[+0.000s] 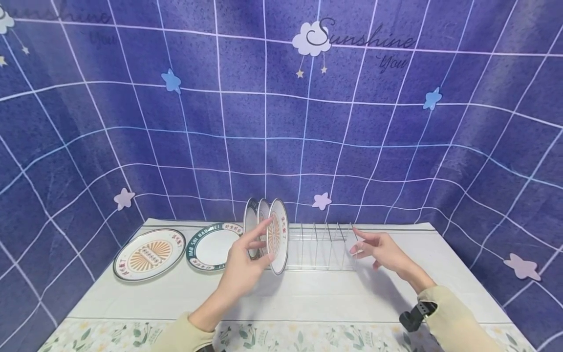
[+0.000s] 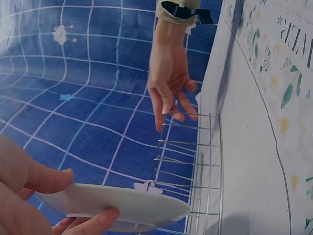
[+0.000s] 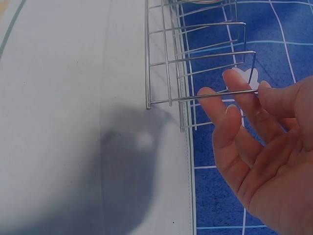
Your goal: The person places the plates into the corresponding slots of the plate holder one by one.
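Note:
My left hand (image 1: 246,261) pinches an upright white plate (image 1: 278,239) with an orange sunburst and dark rim, thumb on one face and fingers on the other. In the left wrist view this plate (image 2: 127,203) is seen nearly edge-on. Just left of it, two more plates stand on edge, the outer one green-rimmed (image 1: 249,220), partly hidden by the left hand. They are at the left end of a wire plate rack (image 1: 316,239). At the rack's right end, my right hand (image 1: 380,249) pinches the end wire (image 3: 220,94) between thumb and fingers.
Left of the rack, a sunburst plate (image 1: 149,255) and a green-rimmed plate (image 1: 215,247) lie flat on the white table (image 1: 325,298). A blue grid-patterned curtain (image 1: 281,117) rises behind the table. Leaf-patterned cloth (image 1: 281,335) runs along the front edge.

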Available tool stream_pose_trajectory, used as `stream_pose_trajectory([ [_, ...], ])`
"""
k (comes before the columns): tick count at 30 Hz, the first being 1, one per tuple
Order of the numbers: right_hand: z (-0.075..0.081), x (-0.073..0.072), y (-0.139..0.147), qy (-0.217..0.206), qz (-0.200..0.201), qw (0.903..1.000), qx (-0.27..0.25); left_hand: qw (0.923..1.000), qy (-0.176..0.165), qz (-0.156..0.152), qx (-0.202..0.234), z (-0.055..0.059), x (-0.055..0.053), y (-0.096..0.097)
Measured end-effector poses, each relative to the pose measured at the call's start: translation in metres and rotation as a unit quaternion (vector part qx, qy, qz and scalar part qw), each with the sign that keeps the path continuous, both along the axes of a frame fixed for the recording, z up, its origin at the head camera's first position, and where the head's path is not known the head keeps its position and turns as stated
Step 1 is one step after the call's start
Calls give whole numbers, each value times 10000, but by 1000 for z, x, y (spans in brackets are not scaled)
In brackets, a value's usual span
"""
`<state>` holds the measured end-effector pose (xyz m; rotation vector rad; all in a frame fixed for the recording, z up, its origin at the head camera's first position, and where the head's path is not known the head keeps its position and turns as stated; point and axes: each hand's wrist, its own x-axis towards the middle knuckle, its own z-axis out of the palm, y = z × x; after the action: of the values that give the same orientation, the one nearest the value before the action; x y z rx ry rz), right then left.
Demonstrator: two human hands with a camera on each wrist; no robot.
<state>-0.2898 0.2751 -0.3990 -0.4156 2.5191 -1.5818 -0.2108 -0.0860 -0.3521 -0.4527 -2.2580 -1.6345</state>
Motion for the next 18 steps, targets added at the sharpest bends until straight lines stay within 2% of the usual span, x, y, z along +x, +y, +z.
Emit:
stream_pose_trajectory([
  [5,-1,0,1,-28,10,10000,-19,9999,79,115,-99,-4,-4,9],
  [10,0,0,1,-37,34,10000,-43,9987,83,416,-297,-10,-6,20],
  [18,1,1,-1,-38,32,10000,-32,9916,91,837,-984,-13,-4,27],
])
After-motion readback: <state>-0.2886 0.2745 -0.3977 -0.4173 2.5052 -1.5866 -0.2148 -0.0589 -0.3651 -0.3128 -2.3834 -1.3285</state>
